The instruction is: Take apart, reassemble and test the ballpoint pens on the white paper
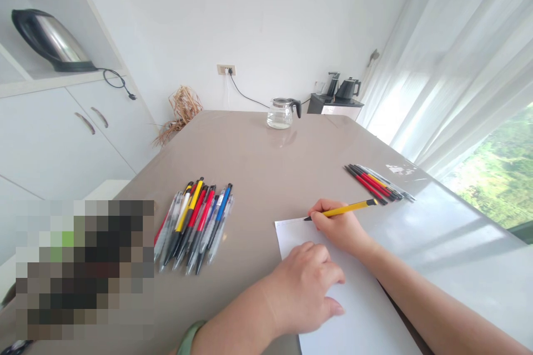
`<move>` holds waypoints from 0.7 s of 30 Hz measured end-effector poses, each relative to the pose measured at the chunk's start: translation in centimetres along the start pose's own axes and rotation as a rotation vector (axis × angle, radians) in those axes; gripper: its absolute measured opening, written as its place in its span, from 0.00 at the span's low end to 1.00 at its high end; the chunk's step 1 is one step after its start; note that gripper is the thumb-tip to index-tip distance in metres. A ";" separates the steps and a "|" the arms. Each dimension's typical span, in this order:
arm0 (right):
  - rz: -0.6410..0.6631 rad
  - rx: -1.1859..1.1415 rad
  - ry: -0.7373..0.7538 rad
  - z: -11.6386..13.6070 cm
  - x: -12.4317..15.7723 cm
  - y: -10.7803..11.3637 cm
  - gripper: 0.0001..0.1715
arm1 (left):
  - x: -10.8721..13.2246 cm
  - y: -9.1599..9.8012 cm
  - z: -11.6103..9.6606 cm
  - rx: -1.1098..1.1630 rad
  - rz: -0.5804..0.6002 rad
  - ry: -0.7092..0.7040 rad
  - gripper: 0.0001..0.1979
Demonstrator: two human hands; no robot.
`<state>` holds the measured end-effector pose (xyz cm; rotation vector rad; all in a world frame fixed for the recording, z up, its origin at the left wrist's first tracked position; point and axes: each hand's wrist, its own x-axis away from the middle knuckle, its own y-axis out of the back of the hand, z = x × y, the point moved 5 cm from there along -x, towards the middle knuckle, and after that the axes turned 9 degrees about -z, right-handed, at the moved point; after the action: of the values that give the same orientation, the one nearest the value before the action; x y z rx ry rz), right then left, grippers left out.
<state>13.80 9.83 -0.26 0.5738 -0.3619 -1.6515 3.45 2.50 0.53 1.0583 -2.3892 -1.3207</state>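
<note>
A yellow pen (347, 208) with a black end is gripped in my right hand (337, 227), its tip at the top edge of a white sheet of paper (353, 310). My left hand (308, 283) rests on the paper's left side, fingers bent and apart, with nothing visible in it. To the left lies a pile of pens (195, 222) in yellow, red, blue, black and clear plastic. A smaller row of pens (375, 183), red, black, yellow and clear, lies at the right, beyond my right hand.
A glass pot (280, 113) with a black handle stands at the table's (258, 166) far end. Blurred squares hide something at the left. An electric kettle (58, 41) sits on a shelf; a black kettle (348, 89) stands behind the table. White curtains (449, 55) hang right.
</note>
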 end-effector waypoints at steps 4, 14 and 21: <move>-0.035 -0.009 -0.027 -0.1 -0.1 0.1 0.07 | 0.0 0.1 -0.1 0.002 0.003 -0.005 0.14; -0.113 -0.661 -0.280 -2.3 -1.0 1.2 0.21 | 0.1 0.1 -0.1 0.002 -0.014 -0.023 0.14; -0.053 -1.053 -0.265 -0.4 -1.2 2.8 0.13 | -0.1 0.4 -0.7 0.002 0.010 -0.009 0.15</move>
<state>16.43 10.57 1.07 -0.4297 0.3511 -1.7051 3.64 2.24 1.24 1.0417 -2.3992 -1.3226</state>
